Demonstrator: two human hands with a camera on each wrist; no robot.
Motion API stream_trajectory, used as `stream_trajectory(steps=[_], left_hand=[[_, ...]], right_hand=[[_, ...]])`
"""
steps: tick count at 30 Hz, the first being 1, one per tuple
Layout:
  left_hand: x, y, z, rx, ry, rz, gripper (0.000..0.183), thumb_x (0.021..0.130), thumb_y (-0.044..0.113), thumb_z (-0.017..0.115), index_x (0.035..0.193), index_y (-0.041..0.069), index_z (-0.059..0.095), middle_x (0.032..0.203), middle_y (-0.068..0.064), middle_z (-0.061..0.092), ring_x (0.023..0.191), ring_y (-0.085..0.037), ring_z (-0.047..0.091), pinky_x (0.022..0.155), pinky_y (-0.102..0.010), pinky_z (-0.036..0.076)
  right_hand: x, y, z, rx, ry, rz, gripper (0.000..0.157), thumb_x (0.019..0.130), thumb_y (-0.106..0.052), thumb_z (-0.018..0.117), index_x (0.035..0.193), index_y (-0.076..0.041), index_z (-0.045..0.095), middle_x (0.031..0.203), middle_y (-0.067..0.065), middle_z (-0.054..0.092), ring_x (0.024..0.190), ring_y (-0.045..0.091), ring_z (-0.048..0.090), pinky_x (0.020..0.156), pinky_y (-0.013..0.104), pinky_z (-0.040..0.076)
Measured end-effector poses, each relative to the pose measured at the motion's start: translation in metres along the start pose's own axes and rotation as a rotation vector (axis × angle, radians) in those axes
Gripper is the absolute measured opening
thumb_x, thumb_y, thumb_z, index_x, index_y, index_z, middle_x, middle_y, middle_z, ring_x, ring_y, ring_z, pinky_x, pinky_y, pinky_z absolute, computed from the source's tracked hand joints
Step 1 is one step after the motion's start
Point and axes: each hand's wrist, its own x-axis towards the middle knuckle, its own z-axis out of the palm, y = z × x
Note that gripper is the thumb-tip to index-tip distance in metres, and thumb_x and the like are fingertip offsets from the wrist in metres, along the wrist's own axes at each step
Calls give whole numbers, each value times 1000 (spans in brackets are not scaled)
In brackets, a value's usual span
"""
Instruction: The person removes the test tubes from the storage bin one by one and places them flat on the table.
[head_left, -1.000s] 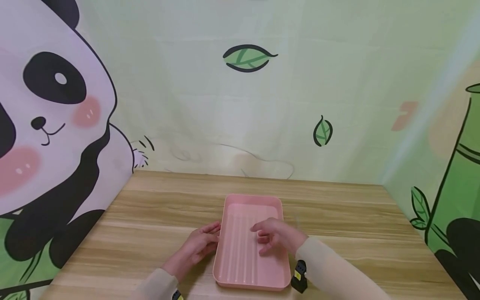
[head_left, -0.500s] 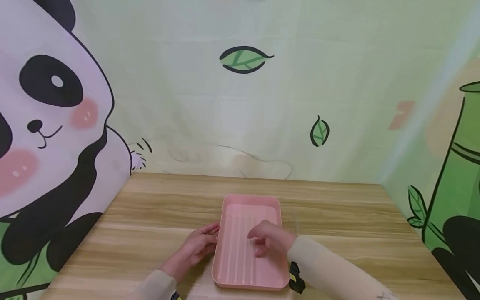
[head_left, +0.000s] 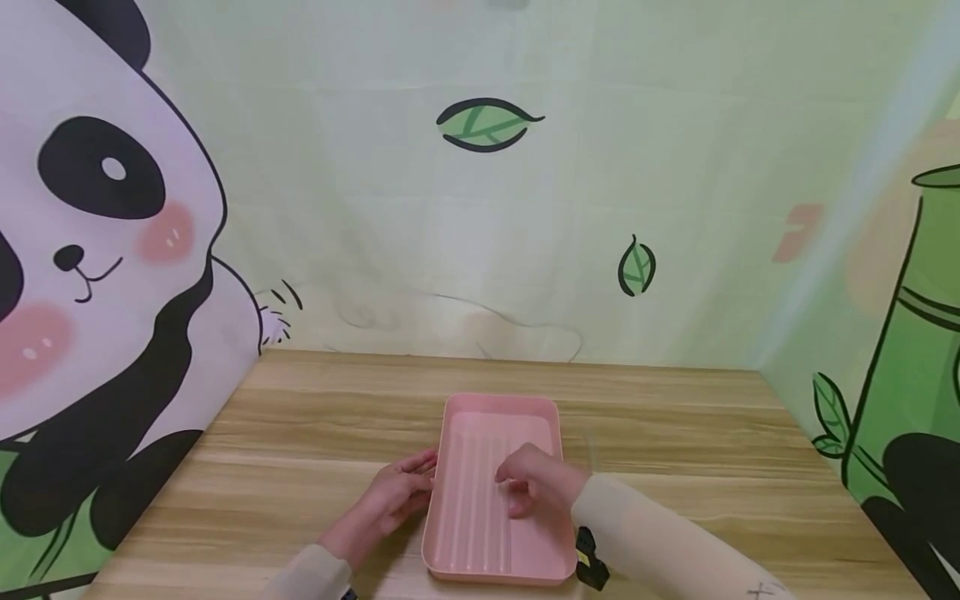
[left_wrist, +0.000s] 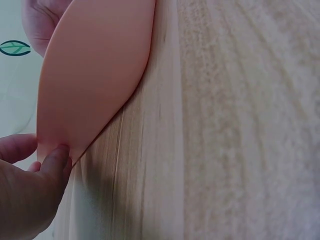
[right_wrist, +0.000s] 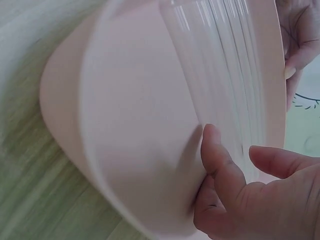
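Note:
A pink rectangular tray (head_left: 536, 546) lies lengthwise on the wooden table. Inside, several clear, glossy tube-like pieces (head_left: 480, 508) run side by side along its left part. My right hand (head_left: 543, 479) reaches into the tray from the right with bent fingers. In the right wrist view its index fingertip (right_wrist: 212, 134) touches the right edge of the clear row, while the thumb stands apart over the row. My left hand (head_left: 393, 492) rests against the tray's left side, thumb (left_wrist: 60, 155) touching the outer wall and the other fingers loosely extended.
A faint, clear, narrow thing (head_left: 590, 450) shows on the table (head_left: 675, 433) just right of the tray. Behind the table hangs a cloth backdrop (head_left: 525, 208) printed with a panda, leaves and bamboo.
My right hand's fingers have drawn closer together and bent more over the clear row. The left hand stays at the tray's side, and the head view has shifted slightly.

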Motion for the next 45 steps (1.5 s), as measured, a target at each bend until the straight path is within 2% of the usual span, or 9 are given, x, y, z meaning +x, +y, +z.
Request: stream_trajectory(steps=[7, 13, 16, 21, 29, 33, 37, 39, 45], left_hand=[[0, 0, 0, -5, 18, 0, 61, 89, -17, 51, 149, -15, 39, 156, -36, 39, 124, -24, 59, 83, -21, 56], [-1, 1, 0, -1, 0, 0, 62, 89, -16, 50, 149, -16, 37, 156, -37, 37, 125, -24, 59, 83, -21, 56], [-1, 1, 1, 0, 4, -3, 61, 89, -16, 51, 149, -16, 38, 156, -36, 38, 124, -25, 59, 83, -22, 57], [-1, 1, 1, 0, 20, -6, 61, 89, -16, 52, 148, -15, 40, 155, -35, 40, 119, -21, 62, 82, -22, 57], [-1, 2, 1, -1, 31, -3, 60, 89, -16, 52, 148, -15, 40, 155, -36, 41, 115, -19, 64, 81, -22, 58], [-1, 1, 1, 6, 34, -7, 60, 89, -16, 53, 148, -14, 41, 154, -35, 41, 117, -21, 64, 82, -23, 58], [-1, 1, 1, 11, 36, -9, 59, 90, -16, 53, 148, -14, 41, 154, -34, 42, 118, -22, 64, 82, -24, 58], [-1, 1, 1, 10, 38, -10, 60, 89, -16, 53, 148, -14, 41, 154, -34, 42, 118, -22, 64, 82, -24, 58], [0, 1, 1, 15, 39, -12, 60, 89, -16, 53, 148, -13, 42, 155, -34, 42, 123, -25, 62, 83, -24, 58]], right_hand=[[-1, -1, 3, -9, 9, -15, 16, 89, 3, 64, 100, 7, 53, 79, 8, 40, 53, 16, 51, 56, 30, 62], [0, -1, 7, 19, 52, -56, 21, 83, 11, 65, 98, 8, 51, 80, 9, 40, 66, 21, 47, 74, 50, 65], [1, 0, 9, 13, 67, -55, 20, 83, 13, 65, 95, 7, 50, 80, 10, 41, 68, 23, 48, 78, 53, 64], [2, -1, 9, 6, 71, -48, 18, 83, 13, 64, 93, 6, 50, 79, 10, 40, 65, 23, 47, 76, 53, 64], [24, 5, 8, -9, 49, -35, 24, 82, 12, 64, 102, 10, 51, 82, 13, 43, 67, 33, 61, 61, 45, 64], [11, -1, 4, -27, 42, -20, 20, 86, 8, 64, 101, 9, 51, 79, 11, 44, 68, 34, 64, 65, 44, 65], [-1, -4, -1, -106, 19, -29, 7, 91, 3, 60, 92, 5, 53, 72, 8, 46, 61, 28, 68, 63, 37, 65], [-3, -4, -3, -142, 11, -30, 7, 93, 0, 58, 89, 3, 54, 71, 6, 47, 58, 25, 69, 64, 32, 64], [-3, -4, -6, -115, -1, -21, 7, 94, 0, 58, 92, 5, 53, 76, 8, 48, 56, 22, 66, 68, 34, 65]])
